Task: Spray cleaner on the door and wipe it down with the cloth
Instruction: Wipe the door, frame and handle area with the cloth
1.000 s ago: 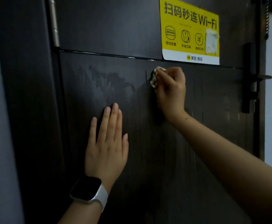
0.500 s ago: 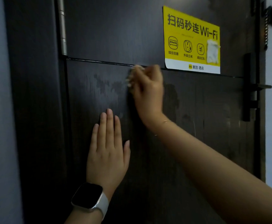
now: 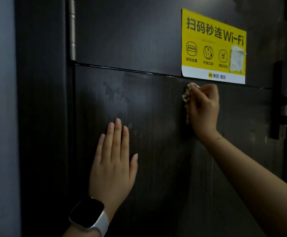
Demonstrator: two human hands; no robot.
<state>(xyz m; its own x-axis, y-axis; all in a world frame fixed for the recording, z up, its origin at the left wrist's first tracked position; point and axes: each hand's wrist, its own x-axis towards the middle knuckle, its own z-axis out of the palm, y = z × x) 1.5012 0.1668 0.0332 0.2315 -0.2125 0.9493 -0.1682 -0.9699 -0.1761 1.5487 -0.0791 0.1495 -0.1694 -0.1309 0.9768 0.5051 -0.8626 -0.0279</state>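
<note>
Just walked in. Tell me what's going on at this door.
A person is wiping down a dark door. The right hand grips a bunched cloth against the lower panel, just under the yellow Wi-Fi sticker. The left hand, with a smartwatch on its wrist, rests flat on the door. Smeary patches show left of the cloth. No spray bottle is in view.

Looks like a hotel room entrance. Dark wood-grain door [image 3: 156, 134] with a yellow sticker [image 3: 212, 47] reading scan-for-Wi-Fi, with bed, delivery and coupon icons plus a hotel-brand logo strip. Metal hinge [image 3: 72, 29] on the left, dark handle [image 3: 278, 100] on the right, pale walls either side.
</note>
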